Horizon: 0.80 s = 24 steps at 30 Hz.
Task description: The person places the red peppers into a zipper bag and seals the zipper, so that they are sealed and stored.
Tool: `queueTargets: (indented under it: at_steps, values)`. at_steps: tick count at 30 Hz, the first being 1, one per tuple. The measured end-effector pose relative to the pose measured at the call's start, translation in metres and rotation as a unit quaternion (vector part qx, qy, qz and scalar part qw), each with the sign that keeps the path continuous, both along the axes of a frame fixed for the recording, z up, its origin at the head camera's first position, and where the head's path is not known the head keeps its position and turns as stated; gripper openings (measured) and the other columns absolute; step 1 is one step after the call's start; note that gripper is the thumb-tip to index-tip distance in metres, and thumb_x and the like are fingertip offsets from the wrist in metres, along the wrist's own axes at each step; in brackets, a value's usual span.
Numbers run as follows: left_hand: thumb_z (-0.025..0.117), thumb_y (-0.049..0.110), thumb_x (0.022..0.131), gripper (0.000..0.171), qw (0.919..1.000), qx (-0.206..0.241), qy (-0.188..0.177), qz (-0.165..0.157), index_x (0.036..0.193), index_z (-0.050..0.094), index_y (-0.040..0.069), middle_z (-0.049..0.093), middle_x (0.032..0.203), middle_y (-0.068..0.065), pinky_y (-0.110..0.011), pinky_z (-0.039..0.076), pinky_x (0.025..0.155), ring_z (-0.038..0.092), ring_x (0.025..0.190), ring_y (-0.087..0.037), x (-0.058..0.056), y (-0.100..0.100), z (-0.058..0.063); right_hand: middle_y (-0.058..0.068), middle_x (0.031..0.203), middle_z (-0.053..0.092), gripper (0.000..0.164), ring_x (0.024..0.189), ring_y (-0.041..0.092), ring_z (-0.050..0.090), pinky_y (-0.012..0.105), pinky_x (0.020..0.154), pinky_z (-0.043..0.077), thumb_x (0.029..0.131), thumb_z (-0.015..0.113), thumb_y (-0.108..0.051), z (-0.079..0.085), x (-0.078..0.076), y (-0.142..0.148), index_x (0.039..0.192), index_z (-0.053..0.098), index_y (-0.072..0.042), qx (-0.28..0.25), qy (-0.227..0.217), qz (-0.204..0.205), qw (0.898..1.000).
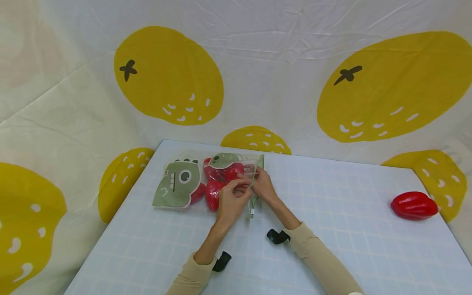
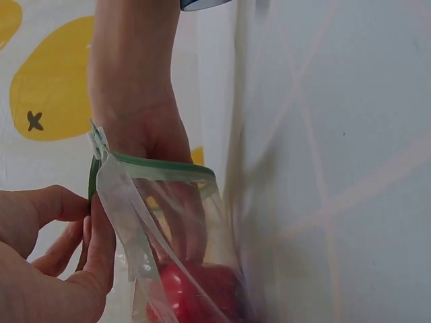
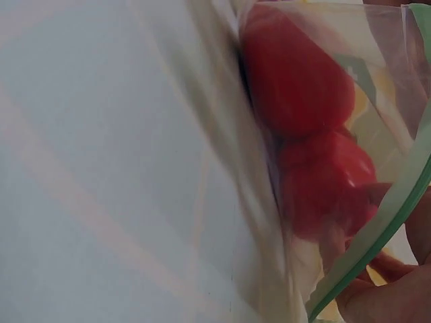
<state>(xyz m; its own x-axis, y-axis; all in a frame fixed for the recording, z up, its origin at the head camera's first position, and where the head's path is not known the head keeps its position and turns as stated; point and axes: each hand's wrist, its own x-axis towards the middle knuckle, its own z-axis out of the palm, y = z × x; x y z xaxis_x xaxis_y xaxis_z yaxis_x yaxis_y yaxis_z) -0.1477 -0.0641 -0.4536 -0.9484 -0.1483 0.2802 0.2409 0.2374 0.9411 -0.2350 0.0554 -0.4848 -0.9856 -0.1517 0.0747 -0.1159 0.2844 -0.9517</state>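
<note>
A clear zip bag [image 1: 177, 184] with a green dinosaur print lies toward the table's back left, its green-edged mouth facing right. Several red things show through the plastic, among them a smooth red one [image 3: 289, 67]. My left hand [image 1: 233, 201] pinches the near side of the bag's mouth between thumb and fingers. Through the opening reaches my right hand [image 1: 263, 185], its thumb and fingers at the end of a red bell pepper [image 3: 323, 175] inside. The left wrist view shows those fingers behind the plastic, over the pepper's top.
Another red bell pepper [image 1: 414, 205] lies by the table's right edge. The table [image 1: 332, 246] has a pale blue checked cover. Behind it hangs a white cloth [image 1: 265, 82] printed with yellow fruit. Dark wrist mounts [image 1: 222, 261] stick out near both cuffs.
</note>
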Motion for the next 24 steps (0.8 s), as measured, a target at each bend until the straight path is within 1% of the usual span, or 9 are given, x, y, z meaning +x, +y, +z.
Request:
queueTargets:
  at_steps: [2, 6, 10, 13, 16, 19, 24]
  values:
    - [0.073, -0.002, 0.088, 0.019, 1.0, -0.003, 0.003, 0.001, 0.107, 0.076, 0.0, 0.075, 0.101, -0.012, -0.03, 0.062, 0.08, 0.071, 0.086, -0.024, -0.0002, 0.0002, -0.0002, 0.02, 0.115, 0.072, 0.037, 0.106, 0.033, 0.07, 0.032, 0.08, 0.057, 0.092, 0.074, -0.014, -0.0002, -0.0006, 0.0002, 0.123, 0.064, 0.003, -0.001, 0.0, 0.006, 1.0]
    - [0.072, -0.002, 0.089, 0.018, 0.9999, -0.007, 0.009, 0.002, 0.106, 0.076, -0.001, 0.075, 0.101, -0.012, -0.03, 0.062, 0.08, 0.072, 0.085, -0.025, -0.0002, 0.0006, -0.0003, 0.021, 0.116, 0.071, 0.036, 0.109, 0.034, 0.068, 0.041, 0.09, 0.057, 0.092, 0.072, -0.011, -0.0002, -0.0008, -0.0001, 0.123, 0.063, 0.005, -0.003, 0.004, 0.017, 1.0]
    - [0.072, -0.002, 0.089, 0.018, 0.9999, -0.008, 0.012, 0.001, 0.106, 0.076, -0.001, 0.075, 0.101, -0.012, -0.031, 0.062, 0.079, 0.071, 0.085, -0.025, 0.0004, 0.0009, -0.0001, 0.023, 0.116, 0.071, 0.033, 0.111, 0.034, 0.066, 0.047, 0.099, 0.053, 0.092, 0.071, -0.009, -0.001, -0.0014, -0.0009, 0.121, 0.065, 0.006, 0.008, 0.026, 0.021, 0.999]
    - [0.072, -0.002, 0.089, 0.018, 0.9999, -0.01, 0.01, -0.001, 0.106, 0.076, 0.0, 0.075, 0.102, -0.012, -0.031, 0.062, 0.08, 0.071, 0.086, -0.025, 0.0012, 0.0012, 0.0005, 0.023, 0.116, 0.071, 0.032, 0.113, 0.036, 0.065, 0.049, 0.102, 0.051, 0.092, 0.07, -0.008, -0.0019, -0.0016, -0.0015, 0.121, 0.066, 0.006, 0.017, 0.041, 0.026, 0.999]
    - [0.073, -0.001, 0.09, 0.018, 0.9999, -0.013, 0.003, -0.001, 0.107, 0.076, 0.001, 0.075, 0.102, -0.011, -0.03, 0.062, 0.081, 0.071, 0.087, -0.024, 0.0015, 0.0013, 0.001, 0.023, 0.118, 0.07, 0.033, 0.114, 0.037, 0.065, 0.05, 0.103, 0.051, 0.092, 0.07, -0.007, -0.0025, -0.0017, -0.0014, 0.123, 0.066, 0.005, 0.022, 0.046, 0.033, 0.998]
    - [0.073, -0.001, 0.09, 0.019, 0.9999, -0.012, 0.0, -0.001, 0.108, 0.076, 0.001, 0.075, 0.102, -0.011, -0.03, 0.062, 0.081, 0.071, 0.087, -0.024, 0.0016, 0.001, 0.0015, 0.022, 0.121, 0.07, 0.036, 0.117, 0.036, 0.064, 0.05, 0.104, 0.051, 0.093, 0.07, -0.008, -0.0019, -0.0013, 0.0003, 0.126, 0.065, 0.005, 0.022, 0.039, 0.042, 0.998]
    - [0.074, 0.001, 0.09, 0.019, 0.9999, -0.012, 0.001, -0.003, 0.109, 0.077, 0.002, 0.076, 0.102, -0.011, -0.031, 0.062, 0.081, 0.071, 0.087, -0.023, 0.0019, -0.0001, 0.0016, 0.02, 0.129, 0.067, 0.041, 0.121, 0.036, 0.063, 0.049, 0.104, 0.051, 0.095, 0.069, -0.01, 0.0033, 0.0009, 0.0075, 0.133, 0.061, 0.002, 0.015, 0.007, 0.063, 0.998]
